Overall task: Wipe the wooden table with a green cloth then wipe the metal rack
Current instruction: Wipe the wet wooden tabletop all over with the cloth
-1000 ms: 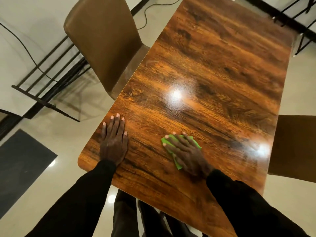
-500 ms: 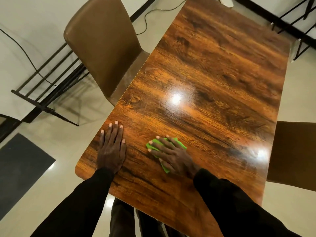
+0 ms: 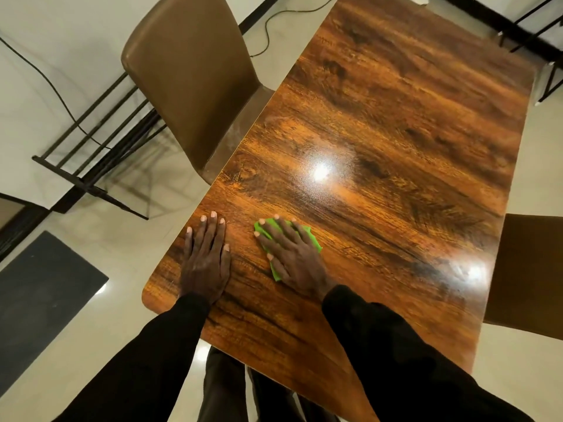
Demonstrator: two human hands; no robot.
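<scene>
1. Nearest to the camera, two black sleeves [image 3: 152, 360] reach forward over the near edge of the bench [image 3: 380, 147]. Dark trouser legs [image 3: 225, 388] show below that edge.
2. The left hand [image 3: 205, 260] lies flat on the wood close to the near left corner, just inside the left edge. Its fingers are straight and together, and it holds nothing.
3. The right hand [image 3: 292, 257] is just beside it, toward the middle of the near end. It presses flat on the green cloth [image 3: 315, 243], with the fingers spread and not curled.
4. The cloth lies on the bench under this palm. Only its borders show around the fingers - at the left, at the right and below the thumb side.
5. Beyond the hands the glossy wood carries two bright reflections of light, one near the middle and one near the right edge.
6. A brown chair [image 3: 189, 71] stands against the left edge, its seat partly under the bench. A second chair [image 3: 530, 269] shows at the right edge.
7. On the pale floor to the left lie a dark mat [image 3: 39, 300] and, farther away, the black metal rack [image 3: 88, 166] - a thin cable [image 3: 45, 77] runs across it.
</scene>
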